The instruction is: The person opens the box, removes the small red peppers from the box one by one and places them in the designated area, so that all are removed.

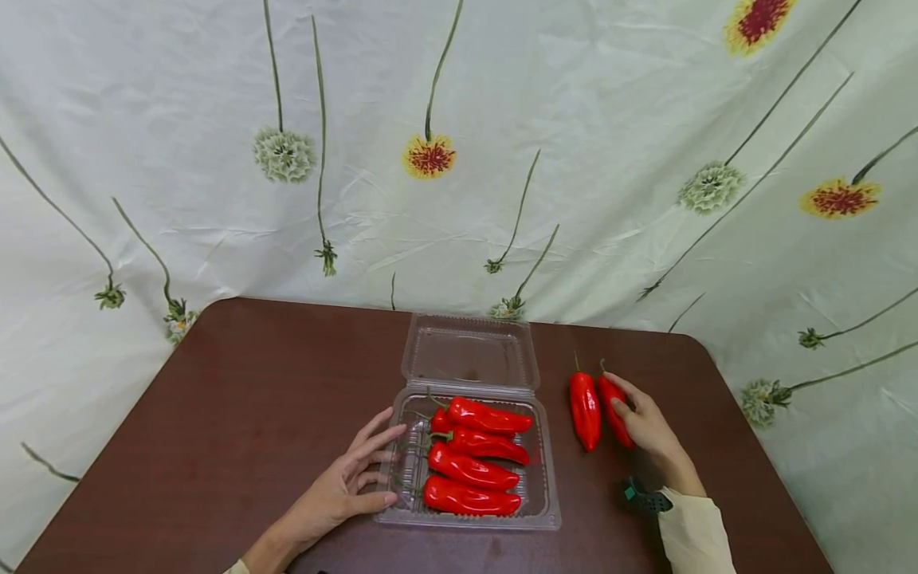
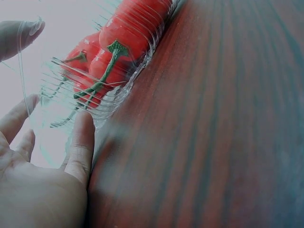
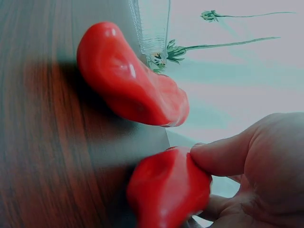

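Note:
A clear plastic clamshell container (image 1: 551, 486) lies with its lid folded back, and several glossy red peppers (image 1: 471, 496) with green stems are inside. My left hand (image 1: 333, 488) rests against the container's left side, fingers spread and fairly straight. In the left wrist view, the fingertips are right at the ribbed wall beside the pepper stems. Right of the container, my right hand (image 1: 649, 426) pinches a red pepper (image 1: 614, 410) between thumb and fingers. Just left of it, another red pepper (image 1: 585, 410) lies on the table, stem pointing away.
The dark brown table (image 1: 272, 383) has rounded far corners. Behind it hangs a pale cloth (image 1: 610, 119) printed with flowers. The raised lid (image 1: 469, 351) reaches back near the table's far edge. A dark band (image 1: 649, 498) circles the right wrist.

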`<state>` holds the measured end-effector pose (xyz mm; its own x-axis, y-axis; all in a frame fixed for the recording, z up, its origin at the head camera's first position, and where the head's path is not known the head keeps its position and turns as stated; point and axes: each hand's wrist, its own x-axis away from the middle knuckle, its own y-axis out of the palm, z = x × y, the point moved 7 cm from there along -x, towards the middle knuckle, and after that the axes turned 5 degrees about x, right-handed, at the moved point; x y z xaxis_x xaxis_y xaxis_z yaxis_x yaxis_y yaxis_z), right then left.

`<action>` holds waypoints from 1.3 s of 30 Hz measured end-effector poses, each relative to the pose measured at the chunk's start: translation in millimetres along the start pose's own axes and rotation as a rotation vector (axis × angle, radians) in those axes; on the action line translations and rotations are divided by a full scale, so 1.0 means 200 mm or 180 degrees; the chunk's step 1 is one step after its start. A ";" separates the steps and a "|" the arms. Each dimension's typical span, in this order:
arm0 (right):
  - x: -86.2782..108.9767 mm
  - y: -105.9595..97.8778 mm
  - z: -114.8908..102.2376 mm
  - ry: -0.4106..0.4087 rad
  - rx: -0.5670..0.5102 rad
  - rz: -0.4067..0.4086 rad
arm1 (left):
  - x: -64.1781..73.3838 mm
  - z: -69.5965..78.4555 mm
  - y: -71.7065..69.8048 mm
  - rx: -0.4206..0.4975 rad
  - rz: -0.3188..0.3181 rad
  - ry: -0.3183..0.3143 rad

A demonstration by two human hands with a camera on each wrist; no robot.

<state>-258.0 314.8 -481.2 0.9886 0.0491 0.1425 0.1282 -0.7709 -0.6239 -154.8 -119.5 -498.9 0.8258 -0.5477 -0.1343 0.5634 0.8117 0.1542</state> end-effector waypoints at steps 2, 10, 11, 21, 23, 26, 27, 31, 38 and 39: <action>0.00 0.00 0.00 0.0018 0.0008 -0.0007 | 0.00 0.00 0.00 0.0009 -0.0011 0.0040; -0.01 0.02 0.00 0.0004 -0.0035 -0.0039 | 0.01 0.02 0.01 0.0032 -0.0053 0.0158; -0.01 0.02 0.00 -0.0003 -0.0054 -0.0040 | 0.01 0.02 0.01 0.0037 -0.0060 0.0175; 0.00 -0.02 0.01 -0.0061 -0.0188 0.0065 | 0.00 0.02 0.01 -0.0010 -0.0116 0.0327; 0.00 -0.03 0.00 -0.0065 -0.0176 0.0097 | 0.00 0.03 0.01 -0.0008 -0.0115 0.0324; 0.01 -0.05 -0.02 -0.0068 -0.0107 0.0132 | 0.00 0.03 0.01 0.0004 -0.0108 0.0309; 0.01 -0.05 -0.03 -0.0070 -0.0063 0.0147 | 0.00 0.03 0.01 0.0015 -0.0111 0.0299; 0.01 -0.06 -0.04 -0.0065 0.0110 0.0190 | 0.00 0.02 0.00 0.0036 -0.0102 0.0244; 0.02 -0.06 -0.07 -0.0127 0.0103 0.0202 | 0.00 0.01 0.00 0.0050 -0.0094 0.0208; 0.02 -0.06 -0.08 -0.0149 0.0111 0.0213 | 0.00 0.02 0.00 0.0055 -0.0114 0.0228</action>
<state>-256.9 313.5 -461.3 0.9975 0.0284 0.0641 0.0636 -0.7509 -0.6574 -154.9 -119.0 -495.4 0.8016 -0.5599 -0.2096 0.5933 0.7879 0.1649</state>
